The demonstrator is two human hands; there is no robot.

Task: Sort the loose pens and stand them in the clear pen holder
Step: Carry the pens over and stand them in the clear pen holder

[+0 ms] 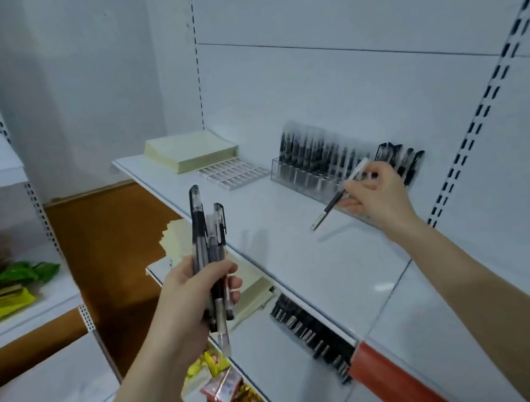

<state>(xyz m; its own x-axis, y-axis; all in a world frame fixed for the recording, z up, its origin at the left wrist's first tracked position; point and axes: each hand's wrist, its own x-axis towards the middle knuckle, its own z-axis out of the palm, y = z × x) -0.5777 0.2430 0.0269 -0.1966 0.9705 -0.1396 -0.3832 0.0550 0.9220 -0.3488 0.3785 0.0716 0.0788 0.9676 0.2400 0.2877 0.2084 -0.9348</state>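
**One pen poised at the holder**

The right hand (375, 193) pinches a single pen (337, 198), slanted up toward the clear pen holder (291, 177) just behind it at the shelf's (297, 254) back edge. The left hand (188, 292), farther off, grips a bundle of pens (206, 239) upright.

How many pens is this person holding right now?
4 that I can make out: one pen pinched in the right hand by the clear pen holder, three in a bundle gripped by the left hand. More may hide in it.
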